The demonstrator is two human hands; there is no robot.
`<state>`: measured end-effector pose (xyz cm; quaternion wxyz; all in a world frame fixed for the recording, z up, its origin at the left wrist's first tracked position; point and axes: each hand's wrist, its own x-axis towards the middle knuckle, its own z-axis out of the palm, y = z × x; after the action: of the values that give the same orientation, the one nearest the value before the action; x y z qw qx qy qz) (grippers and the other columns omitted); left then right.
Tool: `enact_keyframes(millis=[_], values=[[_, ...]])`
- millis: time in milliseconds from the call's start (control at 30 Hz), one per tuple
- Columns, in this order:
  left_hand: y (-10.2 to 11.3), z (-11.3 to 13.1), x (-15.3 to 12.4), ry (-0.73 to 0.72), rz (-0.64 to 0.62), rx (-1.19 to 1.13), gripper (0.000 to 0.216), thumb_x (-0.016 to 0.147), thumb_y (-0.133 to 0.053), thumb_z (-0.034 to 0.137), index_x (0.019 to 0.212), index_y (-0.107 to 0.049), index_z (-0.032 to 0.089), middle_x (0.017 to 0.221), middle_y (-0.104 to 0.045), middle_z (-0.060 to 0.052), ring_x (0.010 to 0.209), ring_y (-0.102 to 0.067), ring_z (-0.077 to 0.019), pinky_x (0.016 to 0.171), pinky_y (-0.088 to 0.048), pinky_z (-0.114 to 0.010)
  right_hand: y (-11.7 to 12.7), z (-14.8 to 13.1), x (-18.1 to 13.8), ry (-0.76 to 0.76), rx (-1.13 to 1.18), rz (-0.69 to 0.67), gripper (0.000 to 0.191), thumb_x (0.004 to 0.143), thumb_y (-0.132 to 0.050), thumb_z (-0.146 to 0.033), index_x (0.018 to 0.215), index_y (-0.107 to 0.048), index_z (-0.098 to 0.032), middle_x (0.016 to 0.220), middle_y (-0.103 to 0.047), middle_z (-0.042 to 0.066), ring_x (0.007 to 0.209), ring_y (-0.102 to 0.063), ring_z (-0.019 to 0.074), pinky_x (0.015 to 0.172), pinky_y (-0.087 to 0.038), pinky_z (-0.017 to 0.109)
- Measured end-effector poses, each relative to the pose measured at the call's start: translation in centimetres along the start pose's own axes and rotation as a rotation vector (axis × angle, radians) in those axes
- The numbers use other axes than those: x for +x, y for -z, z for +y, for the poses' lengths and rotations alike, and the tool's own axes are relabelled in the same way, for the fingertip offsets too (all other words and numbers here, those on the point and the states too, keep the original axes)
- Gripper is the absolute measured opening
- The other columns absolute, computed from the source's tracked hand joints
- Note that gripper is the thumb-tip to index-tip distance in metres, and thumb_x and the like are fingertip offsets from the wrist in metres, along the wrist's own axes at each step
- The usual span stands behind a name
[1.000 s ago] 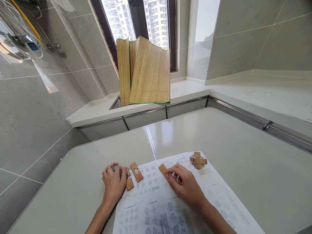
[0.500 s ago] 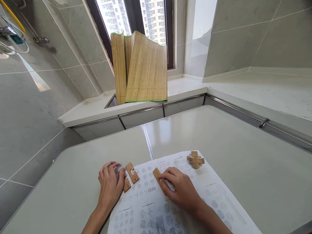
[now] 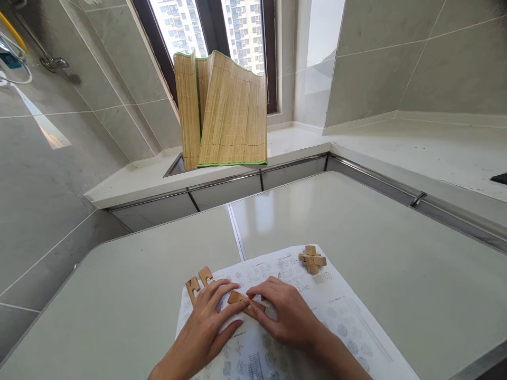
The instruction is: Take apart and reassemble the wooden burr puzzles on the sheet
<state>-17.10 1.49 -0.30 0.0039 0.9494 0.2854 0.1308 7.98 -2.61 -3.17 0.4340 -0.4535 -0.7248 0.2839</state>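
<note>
My right hand point(image 3: 287, 314) pinches a flat, notched wooden puzzle piece point(image 3: 236, 297) by its right end, low over the printed sheet point(image 3: 340, 311). Reaching in from the left, my left hand point(image 3: 208, 319) has its fingers stretched and spread. Its index fingertip touches the same piece, and its thumb is apart from it. Just beyond the left fingers lie two more notched wooden pieces, a left one point(image 3: 191, 285) and a right one point(image 3: 205, 273), both partly hidden by that hand. An assembled wooden burr puzzle point(image 3: 312, 259) marked with a letter rests at the sheet's upper right.
The sheet, covered in small puzzle drawings, lies on a pale table point(image 3: 380, 232) with a seam point(image 3: 236, 232). A folded bamboo mat point(image 3: 233, 116) leans upright on the white ledge point(image 3: 293, 140) before the window. A metal rail point(image 3: 372, 168) runs along the ledge.
My left hand has moved right, off the two loose pieces, to the piece in my right hand. That piece has turned flatter across the sheet. The view has shifted slightly.
</note>
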Motion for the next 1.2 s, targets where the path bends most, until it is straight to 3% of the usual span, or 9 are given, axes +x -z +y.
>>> enact_keyframes(millis=[133,233,333,533,867,967,1067,1200], values=[[-0.8,-0.9,-0.4,0.060,0.105,0.028,0.046,0.105,-0.052,0.017,0.143,-0.063,0.041,0.147,-0.060,-0.006,0.138,-0.051,-0.0308,0.103,-0.056,-0.046,0.1,-0.2,-0.1,-0.006,0.022,-0.026,0.025,0.093,-0.068,-0.022,0.117,-0.075,-0.025,0.100,-0.079,0.004,0.092,-0.070,0.0227,0.083,-0.054,0.036],[-1.1,-1.7,-0.7,0.100,0.157,0.098,0.052,0.104,-0.050,0.012,0.142,-0.063,0.044,0.146,-0.060,-0.006,0.136,-0.053,-0.0311,0.103,-0.055,-0.052,0.2,-0.4,-0.1,-0.032,0.031,-0.043,0.031,0.088,-0.070,-0.020,0.118,-0.076,-0.024,0.100,-0.078,0.005,0.091,-0.070,0.0230,0.082,-0.054,0.036],[-1.1,-1.9,-0.8,0.153,0.198,0.104,0.048,0.103,-0.054,0.017,0.145,-0.061,0.039,0.146,-0.059,-0.009,0.137,-0.051,-0.0324,0.105,-0.052,-0.055,0.3,-0.4,-0.1,-0.055,0.047,-0.057,0.035,0.086,-0.070,-0.017,0.119,-0.075,-0.022,0.100,-0.077,0.006,0.090,-0.071,0.0221,0.082,-0.055,0.036],[-0.9,-1.1,-0.4,0.061,0.053,0.084,0.052,0.097,-0.070,0.043,0.147,-0.059,0.036,0.157,-0.053,-0.008,0.144,-0.046,-0.0377,0.110,-0.050,-0.057,0.2,-0.2,-0.1,-0.055,0.052,-0.056,0.033,0.085,-0.068,-0.015,0.117,-0.074,-0.022,0.099,-0.076,0.005,0.090,-0.071,0.0211,0.083,-0.055,0.035],[-2.1,-3.3,-0.9,0.260,0.142,0.123,0.047,0.103,-0.060,0.036,0.150,-0.057,0.040,0.166,-0.041,-0.008,0.152,-0.038,-0.0411,0.116,-0.038,-0.075,0.1,-0.3,0.0,-0.071,0.028,-0.064,0.028,0.087,-0.065,-0.016,0.112,-0.074,-0.024,0.093,-0.076,0.003,0.084,-0.071,0.0206,0.082,-0.054,0.036],[-2.1,-3.5,-0.9,0.306,0.130,0.068,0.044,0.104,-0.058,0.037,0.148,-0.058,0.038,0.162,-0.046,-0.008,0.150,-0.042,-0.0382,0.118,-0.038,-0.072,0.1,-0.3,0.0,-0.074,0.060,-0.041,0.025,0.090,-0.062,-0.016,0.111,-0.074,-0.024,0.096,-0.078,0.003,0.083,-0.071,0.0198,0.082,-0.054,0.036],[-1.9,-3.4,-0.8,0.366,0.133,0.013,0.038,0.103,-0.059,0.041,0.140,-0.064,0.034,0.157,-0.051,-0.009,0.144,-0.049,-0.0363,0.113,-0.048,-0.065,0.1,-0.2,0.2,-0.118,0.103,0.010,0.022,0.094,-0.058,-0.017,0.109,-0.073,-0.024,0.095,-0.078,0.002,0.079,-0.070,0.0186,0.079,-0.054,0.034],[-1.9,-3.3,-0.7,0.440,0.152,-0.010,0.034,0.102,-0.058,0.045,0.132,-0.067,0.031,0.154,-0.051,-0.012,0.136,-0.055,-0.0362,0.104,-0.054,-0.062,0.3,0.0,0.4,-0.265,0.215,0.118,0.021,0.099,-0.054,-0.025,0.113,-0.069,-0.022,0.089,-0.077,0.003,0.066,-0.063,0.0161,0.063,-0.051,0.029]])
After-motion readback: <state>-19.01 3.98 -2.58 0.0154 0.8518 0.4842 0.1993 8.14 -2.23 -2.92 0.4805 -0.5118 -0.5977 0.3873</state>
